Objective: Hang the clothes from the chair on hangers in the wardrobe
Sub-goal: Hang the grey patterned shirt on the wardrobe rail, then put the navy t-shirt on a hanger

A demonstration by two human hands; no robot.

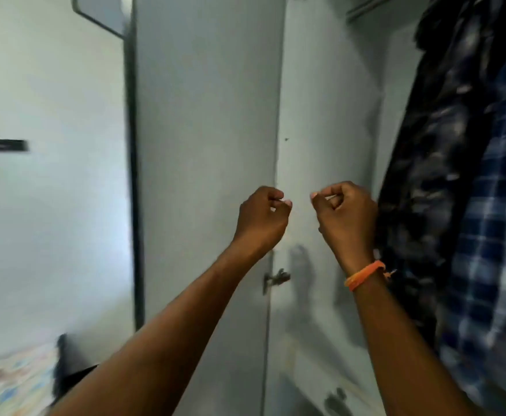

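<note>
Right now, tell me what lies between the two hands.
Nothing: head view shows a bare gap between left hand and right hand, with only the grey wardrobe door behind.

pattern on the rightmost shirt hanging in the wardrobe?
Blue and white plaid shirt, clearest in the head view, though blurred.

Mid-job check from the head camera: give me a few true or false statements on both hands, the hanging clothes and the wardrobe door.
1. Both the left hand and right hand have curled fingers and hold no garment. True.
2. A blue and white checked shirt hangs at the right. True.
3. The orange thread wristband is on the left wrist. False: it is on the right wrist.
4. The grey wardrobe door is closed over the clothes. False: it stands open, and the dark patterned garment shows.
</note>
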